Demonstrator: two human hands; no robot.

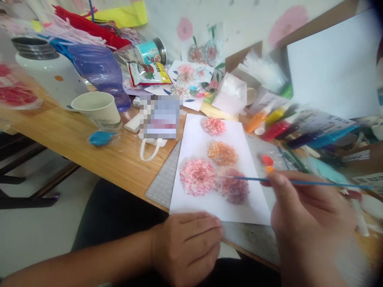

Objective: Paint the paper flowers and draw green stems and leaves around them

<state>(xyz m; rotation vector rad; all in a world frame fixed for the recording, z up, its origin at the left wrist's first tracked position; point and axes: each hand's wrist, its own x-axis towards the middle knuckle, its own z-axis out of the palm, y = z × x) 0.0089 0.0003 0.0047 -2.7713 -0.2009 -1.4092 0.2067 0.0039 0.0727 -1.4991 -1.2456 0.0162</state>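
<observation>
Paintbrush [287, 181] pinched in right hand [311, 227]; left hand [187, 245] flat on paper [194, 139], four flowers.

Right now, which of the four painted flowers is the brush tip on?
The purple flower, lower right on the white sheet. The brush in the right hand ends at its top edge; the two pink ones and the orange one lie apart from it.

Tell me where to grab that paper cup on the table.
Grip the paper cup around its side wall, just under the rim, coming from the table's near edge. It stands upright with its mouth open, and a blue bottle crowds it behind; the near side is free.
</observation>
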